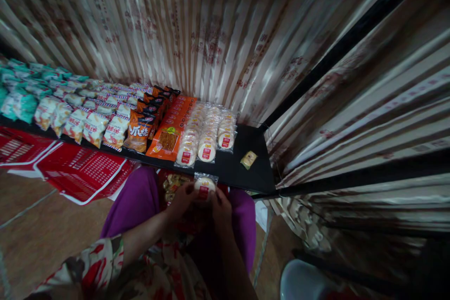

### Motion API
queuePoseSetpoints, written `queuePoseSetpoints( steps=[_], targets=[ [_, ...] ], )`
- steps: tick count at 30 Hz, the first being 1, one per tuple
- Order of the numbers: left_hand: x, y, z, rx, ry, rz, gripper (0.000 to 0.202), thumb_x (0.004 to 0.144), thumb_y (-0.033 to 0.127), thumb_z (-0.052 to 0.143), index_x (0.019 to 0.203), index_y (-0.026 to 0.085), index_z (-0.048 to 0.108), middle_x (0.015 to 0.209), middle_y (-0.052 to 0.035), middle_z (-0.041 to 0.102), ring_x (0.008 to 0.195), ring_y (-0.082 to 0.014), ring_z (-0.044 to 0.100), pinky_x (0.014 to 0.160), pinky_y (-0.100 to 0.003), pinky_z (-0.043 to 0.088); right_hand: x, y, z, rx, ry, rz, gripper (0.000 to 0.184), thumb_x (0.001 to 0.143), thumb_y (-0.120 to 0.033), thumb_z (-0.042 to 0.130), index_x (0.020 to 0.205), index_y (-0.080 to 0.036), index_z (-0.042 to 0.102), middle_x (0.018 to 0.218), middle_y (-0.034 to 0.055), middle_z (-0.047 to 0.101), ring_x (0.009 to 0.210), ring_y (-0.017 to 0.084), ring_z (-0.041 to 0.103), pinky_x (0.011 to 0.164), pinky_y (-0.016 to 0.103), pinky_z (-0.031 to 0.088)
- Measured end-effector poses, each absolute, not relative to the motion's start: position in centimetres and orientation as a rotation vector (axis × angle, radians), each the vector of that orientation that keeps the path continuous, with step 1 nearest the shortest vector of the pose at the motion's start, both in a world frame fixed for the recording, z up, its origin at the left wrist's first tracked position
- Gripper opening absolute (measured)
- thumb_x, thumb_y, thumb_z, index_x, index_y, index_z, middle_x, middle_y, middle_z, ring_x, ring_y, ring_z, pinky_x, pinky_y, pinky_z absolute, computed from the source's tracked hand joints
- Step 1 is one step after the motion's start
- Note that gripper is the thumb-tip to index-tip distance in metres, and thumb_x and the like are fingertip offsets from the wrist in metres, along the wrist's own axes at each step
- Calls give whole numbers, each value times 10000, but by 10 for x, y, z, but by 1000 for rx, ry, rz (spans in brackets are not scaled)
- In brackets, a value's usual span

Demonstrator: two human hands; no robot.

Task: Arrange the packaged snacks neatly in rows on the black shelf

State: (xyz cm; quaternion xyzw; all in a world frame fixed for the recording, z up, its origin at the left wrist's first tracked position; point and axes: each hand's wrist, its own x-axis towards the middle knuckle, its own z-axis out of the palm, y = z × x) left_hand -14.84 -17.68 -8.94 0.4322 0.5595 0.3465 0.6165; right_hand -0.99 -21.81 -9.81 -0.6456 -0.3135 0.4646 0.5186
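Between my two hands is a clear packet of round white rice crackers (204, 187) with a red label, held upright over my lap. My left hand (184, 197) pinches its left edge, and my right hand (221, 201) grips the right edge. Just beyond, on the black shelf (256, 176), matching cracker packets (206, 147) stand in three rows, the right one shorter. To their left lies a flat orange snack bag (168, 136). A small yellowish wrapped snack (249, 160) lies alone near the shelf's right end.
Orange-black bags (138, 131), white snack bags (93, 126) and teal bags (21, 103) line the shelf leftward. Red baskets (80, 168) sit below; another, holding small wrapped snacks (173, 185), is between my knees. A striped curtain (197, 33) hangs behind. Black poles (316, 75) stand right, near a pale stool (302, 281).
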Motion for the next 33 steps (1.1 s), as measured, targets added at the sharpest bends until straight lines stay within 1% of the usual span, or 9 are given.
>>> queuePoseSetpoints(
  steps=[5, 9, 13, 16, 19, 23, 28, 33],
  targets=[
    [-139, -173, -84, 1145, 1393, 805, 149, 686, 225, 635, 809, 167, 575, 809, -35, 672, 769, -186, 621, 710, -285, 466, 0, -212, -95, -1489, -738, 1085, 492, 727, -480, 606, 1089, -154, 675, 985, 75, 715, 851, 230, 646, 736, 326, 531],
    [-130, -168, -78, 1247, 1372, 760, 83, 719, 205, 594, 794, 179, 571, 783, -15, 656, 766, -171, 608, 720, -274, 451, 10, -208, -96, -1530, -732, 1032, 512, 715, -513, 612, 1071, -152, 681, 978, 84, 718, 861, 234, 649, 742, 323, 531],
    [-120, -160, -76, 1380, 1426, 754, 82, 716, 158, 576, 794, 181, 590, 803, -7, 634, 782, -158, 579, 743, -269, 435, 20, -203, -94, -1606, -734, 979, 563, 698, -571, 600, 1075, -160, 677, 961, 93, 723, 833, 242, 662, 717, 326, 536],
    [-112, -153, -78, 1429, 1485, 768, 66, 713, 145, 582, 767, 182, 587, 779, -1, 602, 767, -150, 554, 733, -263, 430, 25, -199, -90, -1672, -775, 914, 578, 696, -598, 588, 1076, -171, 674, 965, 99, 723, 838, 244, 665, 708, 317, 534],
    [-103, -148, -80, 1407, 1461, 805, 57, 723, 137, 565, 759, 180, 572, 756, 10, 572, 731, -135, 540, 707, -249, 433, 31, -195, -85, -1709, -786, 869, 570, 682, -590, 599, 1082, -188, 666, 998, 86, 717, 885, 243, 660, 737, 317, 532],
    [-92, -143, -81, 1360, 1421, 849, 63, 733, 123, 541, 763, 177, 558, 749, 14, 552, 706, -121, 535, 695, -236, 443, 40, -190, -77, -1705, -775, 920, 583, 658, -564, 614, 1088, -172, 651, 998, 86, 717, 890, 246, 661, 751, 326, 530],
    [-78, -138, -80, 1342, 1362, 878, 135, 743, 92, 509, 827, 180, 567, 785, 8, 590, 735, -117, 560, 719, -229, 460, 50, -182, -71, -1683, -780, 906, 531, 694, -516, 604, 1101, -176, 644, 967, 82, 724, 855, 242, 666, 737, 332, 524],
    [-69, -135, -77, 1379, 1330, 888, 151, 810, 150, 464, 893, 189, 584, 834, -17, 627, 796, -141, 576, 760, -256, 471, 59, -171, -72, -1645, -794, 886, 524, 719, -478, 582, 1142, -172, 622, 995, 77, 716, 857, 222, 656, 747, 324, 512]
  ],
)
